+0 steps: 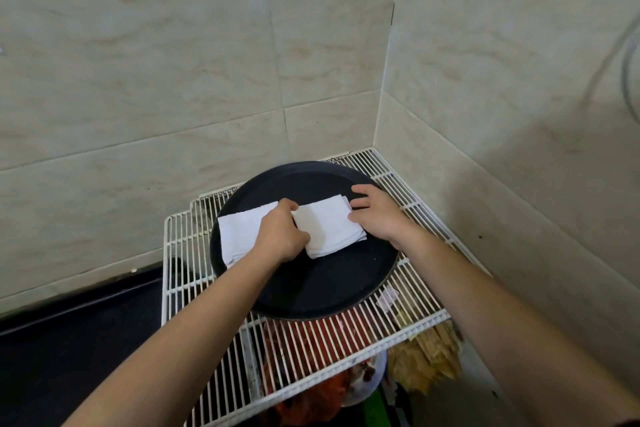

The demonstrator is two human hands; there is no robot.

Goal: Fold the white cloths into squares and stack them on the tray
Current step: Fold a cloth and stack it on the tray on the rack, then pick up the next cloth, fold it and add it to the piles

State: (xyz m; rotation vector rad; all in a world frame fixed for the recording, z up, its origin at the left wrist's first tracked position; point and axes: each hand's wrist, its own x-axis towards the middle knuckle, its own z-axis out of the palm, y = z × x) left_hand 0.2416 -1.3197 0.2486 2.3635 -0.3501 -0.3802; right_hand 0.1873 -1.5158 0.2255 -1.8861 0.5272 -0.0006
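A round black tray (332, 284) lies on a white wire rack (194, 253) in the corner. Two folded white cloths lie on it side by side. The right one (329, 225) is a layered square stack. My left hand (282, 232) grips its left edge with curled fingers. My right hand (375, 213) touches its right edge, fingers spread and fairly straight. The left cloth (240, 230) lies flat, partly under my left wrist.
Tiled walls (173, 80) meet close behind and to the right of the rack. A black counter (69, 340) lies lower left. Under the rack sit red bags (311, 340) and yellowish wrapped items (429, 357).
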